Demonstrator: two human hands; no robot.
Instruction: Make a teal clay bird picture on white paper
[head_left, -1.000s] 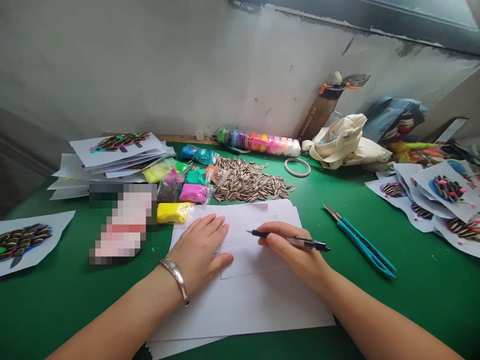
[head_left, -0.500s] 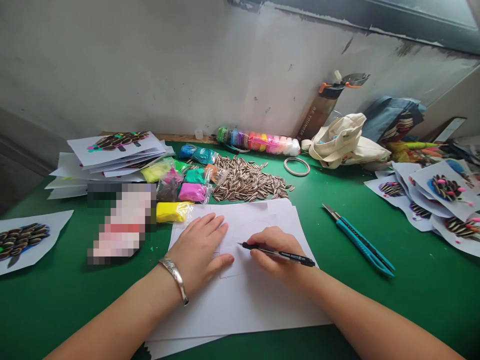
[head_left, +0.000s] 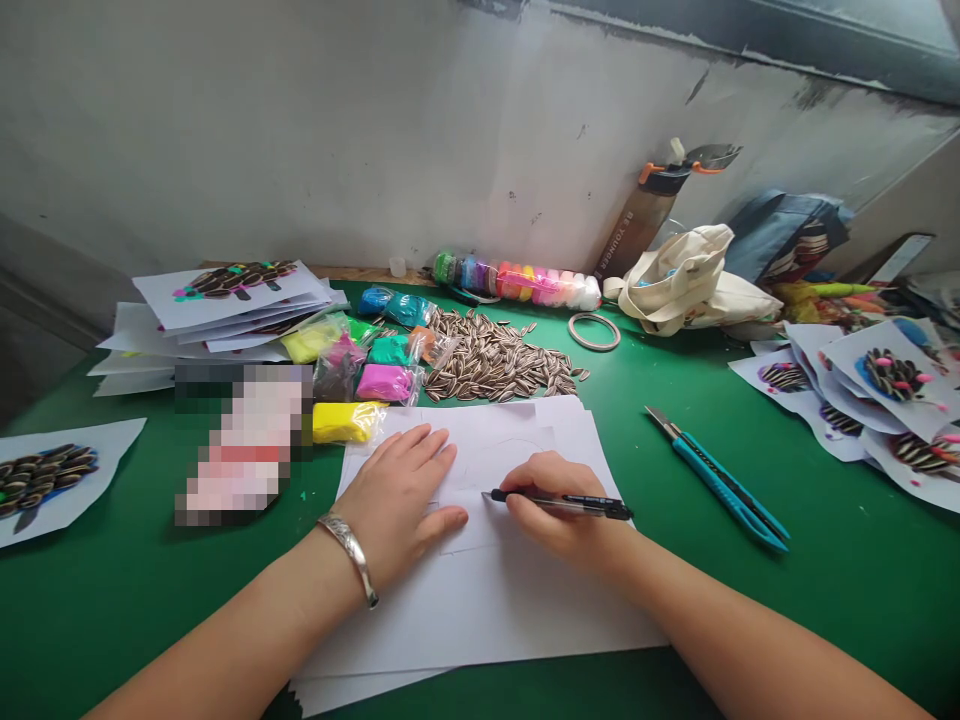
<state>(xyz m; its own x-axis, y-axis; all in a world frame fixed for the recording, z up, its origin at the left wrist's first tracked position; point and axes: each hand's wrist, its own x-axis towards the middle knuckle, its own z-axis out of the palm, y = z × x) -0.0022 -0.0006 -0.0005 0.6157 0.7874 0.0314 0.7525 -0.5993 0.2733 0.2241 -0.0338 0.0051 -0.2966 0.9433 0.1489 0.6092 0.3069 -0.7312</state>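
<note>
White paper (head_left: 540, 610) lies in a small stack before me, with faint thin lines drawn on its upper part. My left hand (head_left: 409, 495) rests flat on the sheet, fingers stretched out and thumb apart, a silver bangle at the wrist. In my right hand (head_left: 559, 495) a black pen (head_left: 592, 505) is pinched between thumb and fingers. The pen tip points left, at or just above the paper, a little right of my left thumb. Beyond the paper's far edge lies a heap of striped sunflower seeds (head_left: 495, 360).
Right of the paper lies a blue utility knife (head_left: 727, 490), blade out. Bags of coloured clay (head_left: 386, 383) sit at the far left, beside stacked seed pictures (head_left: 232, 310). A tape ring (head_left: 594, 332), cloth bag (head_left: 675, 280) and bottle (head_left: 637, 220) stand near the wall. More seed pictures (head_left: 892, 375) lie right.
My right hand has shifted the pen tip slightly to the right and down across the paper. My left hand stays in place.
</note>
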